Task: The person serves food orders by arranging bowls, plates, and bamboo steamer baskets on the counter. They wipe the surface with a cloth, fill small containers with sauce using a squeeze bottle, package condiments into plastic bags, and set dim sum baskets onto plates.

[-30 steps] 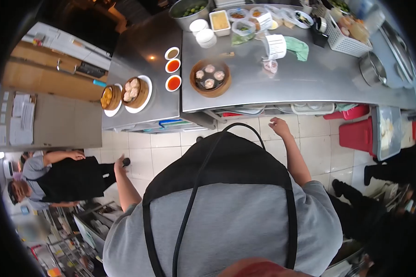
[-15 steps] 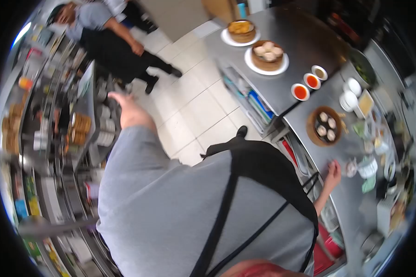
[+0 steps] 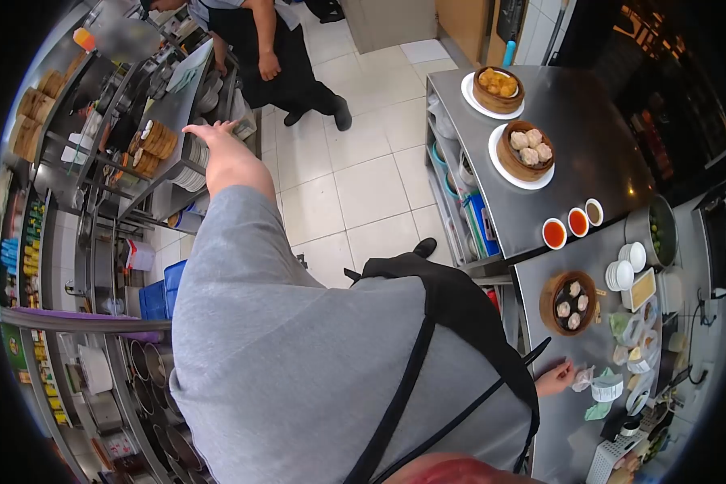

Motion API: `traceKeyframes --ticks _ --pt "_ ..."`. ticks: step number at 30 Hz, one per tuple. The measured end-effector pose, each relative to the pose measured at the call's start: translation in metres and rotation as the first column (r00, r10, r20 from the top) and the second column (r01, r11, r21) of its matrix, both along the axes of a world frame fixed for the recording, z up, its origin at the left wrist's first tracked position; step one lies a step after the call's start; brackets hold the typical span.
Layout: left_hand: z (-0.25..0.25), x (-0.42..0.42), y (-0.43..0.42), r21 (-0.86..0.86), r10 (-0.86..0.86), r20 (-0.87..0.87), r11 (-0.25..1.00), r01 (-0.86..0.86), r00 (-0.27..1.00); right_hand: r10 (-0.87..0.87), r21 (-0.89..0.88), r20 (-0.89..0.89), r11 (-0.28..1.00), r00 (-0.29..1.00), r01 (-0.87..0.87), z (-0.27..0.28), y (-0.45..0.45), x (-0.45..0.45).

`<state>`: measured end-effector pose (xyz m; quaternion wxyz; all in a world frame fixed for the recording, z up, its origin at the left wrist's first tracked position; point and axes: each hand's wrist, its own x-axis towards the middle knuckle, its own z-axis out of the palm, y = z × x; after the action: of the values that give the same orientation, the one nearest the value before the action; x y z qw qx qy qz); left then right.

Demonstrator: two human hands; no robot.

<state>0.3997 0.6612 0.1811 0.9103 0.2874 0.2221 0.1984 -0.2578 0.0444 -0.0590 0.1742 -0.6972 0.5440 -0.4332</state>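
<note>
My left hand reaches out with spread fingers, holding nothing, near stacked white plates and bamboo steamers on the left rack. At the counter edge, my right hand has its fingers curled together beside a small plastic bag; whether anything is inside them is too small to tell. Above it on the steel counter stands a steamer with several dumplings. Two more filled steamers rest on white plates, near sauce dishes.
A person in a black apron stands at the far end of the tiled aisle. Shelving lines the left side, with blue crates. White bowls, a metal pot and a white basket are on the right counter.
The view has swung left, bringing the shelving in and moving the counter to the right. My left arm now extends toward the rack. The other person's arms have lowered.
</note>
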Motion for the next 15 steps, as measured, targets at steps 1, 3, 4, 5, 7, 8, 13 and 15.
traceKeyframes --ticks 1,3,4,5,7,8,13,15 --pt "0.000 0.002 0.002 -0.001 0.003 -0.001 1.000 -0.003 1.000 -0.010 -0.015 -0.009 1.000 1.000 0.010 0.003 0.002 0.001" --pt "0.001 0.004 0.005 -0.015 0.004 -0.008 1.000 -0.004 1.000 -0.021 -0.031 -0.019 0.999 1.000 0.020 0.013 0.008 0.007" --pt "0.003 0.005 0.004 -0.015 0.005 -0.009 1.000 -0.005 1.000 -0.017 -0.050 -0.029 0.999 0.999 0.016 0.016 0.010 0.009" --pt "0.006 0.004 0.002 -0.021 0.006 0.001 1.000 -0.006 1.000 -0.014 -0.070 -0.038 0.997 0.999 0.011 0.018 0.011 0.011" --pt "0.009 0.004 0.001 -0.028 0.008 0.010 1.000 -0.008 1.000 -0.017 -0.066 -0.048 0.998 0.999 0.014 0.017 0.009 0.010" --pt "0.010 0.004 0.001 -0.022 0.002 0.010 1.000 -0.002 1.000 -0.021 -0.063 -0.058 0.998 0.998 0.017 0.016 0.008 0.009" --pt "0.016 0.003 -0.005 0.000 -0.002 0.006 1.000 0.002 1.000 -0.034 -0.021 -0.051 0.999 0.998 0.033 0.016 0.008 0.008" --pt "0.018 0.003 -0.008 0.027 -0.027 0.005 0.999 0.026 1.000 -0.037 -0.019 -0.053 0.999 0.998 0.036 0.019 0.011 0.010"
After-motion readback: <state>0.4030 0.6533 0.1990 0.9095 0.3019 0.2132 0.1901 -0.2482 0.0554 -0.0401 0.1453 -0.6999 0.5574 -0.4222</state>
